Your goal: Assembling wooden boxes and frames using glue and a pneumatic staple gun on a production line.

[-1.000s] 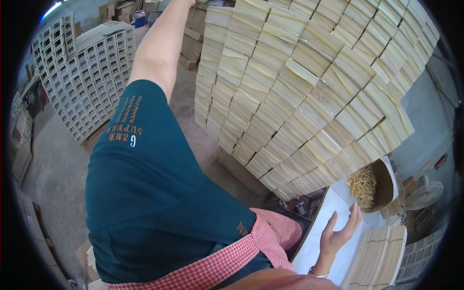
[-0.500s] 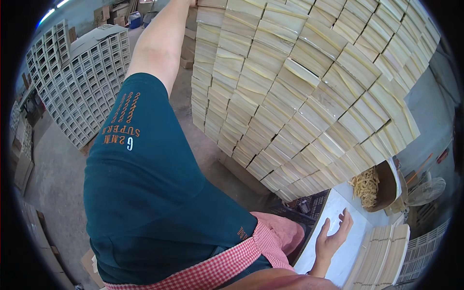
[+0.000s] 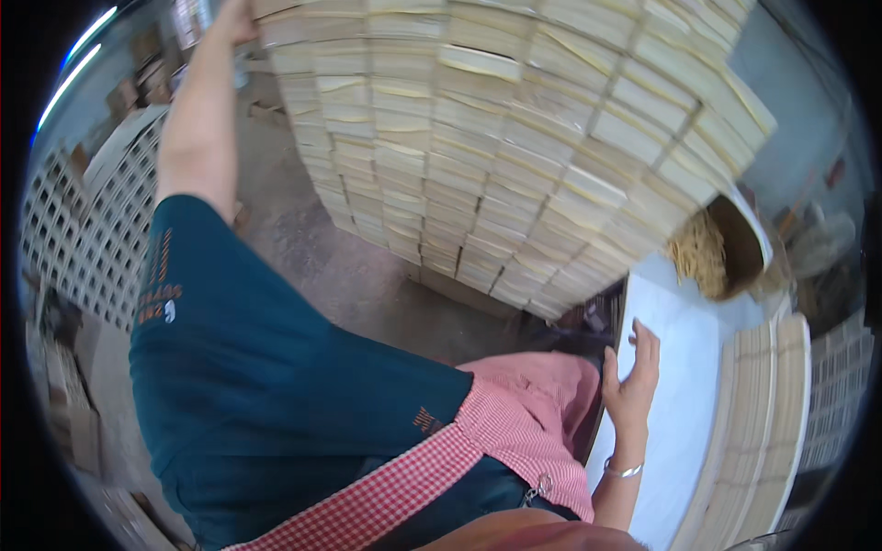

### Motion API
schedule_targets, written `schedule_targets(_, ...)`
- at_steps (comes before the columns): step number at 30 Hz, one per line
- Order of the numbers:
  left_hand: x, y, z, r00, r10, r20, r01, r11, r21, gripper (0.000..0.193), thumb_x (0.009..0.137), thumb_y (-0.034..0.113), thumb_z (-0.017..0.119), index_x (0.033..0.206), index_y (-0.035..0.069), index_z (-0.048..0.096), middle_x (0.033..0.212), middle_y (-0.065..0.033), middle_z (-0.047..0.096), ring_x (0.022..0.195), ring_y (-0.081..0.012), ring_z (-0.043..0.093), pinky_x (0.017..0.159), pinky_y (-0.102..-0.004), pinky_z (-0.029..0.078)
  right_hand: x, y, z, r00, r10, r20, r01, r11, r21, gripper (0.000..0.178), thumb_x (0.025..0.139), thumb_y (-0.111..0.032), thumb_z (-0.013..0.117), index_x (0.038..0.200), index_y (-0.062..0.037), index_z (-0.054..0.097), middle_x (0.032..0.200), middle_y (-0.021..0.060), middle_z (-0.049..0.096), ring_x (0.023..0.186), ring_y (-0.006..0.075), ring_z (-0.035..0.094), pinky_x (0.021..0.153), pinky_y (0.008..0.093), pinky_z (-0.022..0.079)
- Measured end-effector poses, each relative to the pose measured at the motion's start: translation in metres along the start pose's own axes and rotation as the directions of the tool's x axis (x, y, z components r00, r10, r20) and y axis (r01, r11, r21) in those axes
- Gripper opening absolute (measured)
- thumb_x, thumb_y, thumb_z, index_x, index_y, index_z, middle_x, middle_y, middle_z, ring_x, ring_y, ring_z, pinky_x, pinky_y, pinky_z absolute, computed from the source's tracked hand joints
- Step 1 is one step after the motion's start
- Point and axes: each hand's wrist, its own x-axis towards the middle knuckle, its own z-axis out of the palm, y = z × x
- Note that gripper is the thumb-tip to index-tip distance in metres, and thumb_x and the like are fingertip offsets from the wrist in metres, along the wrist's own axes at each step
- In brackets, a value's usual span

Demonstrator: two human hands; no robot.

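**Ahead stands a tall stack (image 3: pixel 478 138), left hand (image 3: pixel 241 22) at its upper corner**

Head view: the left grip can't be told; right hand (image 3: pixel 632 381), loosely open, holds nothing. Seemingly reaching; next calls for steady contact.

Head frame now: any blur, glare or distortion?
Head view: blur softens the pale stack and the left hand at the top edge. Head view: light tubes glare at upper left. Head view: edges bow outward, corners black out.
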Motion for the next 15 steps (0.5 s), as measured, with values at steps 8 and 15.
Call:
schedule_targets(8,0.079,-0.079,-0.033,0.840,0.233,-0.490,-0.211,0.972,0.102,0.077,0.102,0.063,0.039,0.146,0.001,0.050,0.144,-0.0249,0.055,0.128,-0.0337,0.057,0.103,-0.0439,0.047,-0.035,0.017,-0.015,0.994,0.085,-0.063,-0.090,0.993,-0.073,0.053,0.084,0.001,0.066,0.136,0.0028,0.054,0.126,0.0202,0.059,0.108,0.0330,0.061,0.096,0.0387,0.052)
schedule_targets(15,0.009,-0.183,-0.166,0.963,-0.253,0.097,0.170,0.842,0.511,0.061,0.101,0.047,0.044,0.141,0.001,0.054,0.135,-0.0215,0.058,0.121,-0.0314,0.060,0.099,-0.0409,0.048,-0.094,0.054,-0.057,0.900,0.380,-0.214,-0.414,0.899,-0.145,0.049,0.086,-0.011,0.071,0.133,-0.0022,0.058,0.126,0.0130,0.062,0.110,0.0311,0.061,0.102,0.0374,0.048)
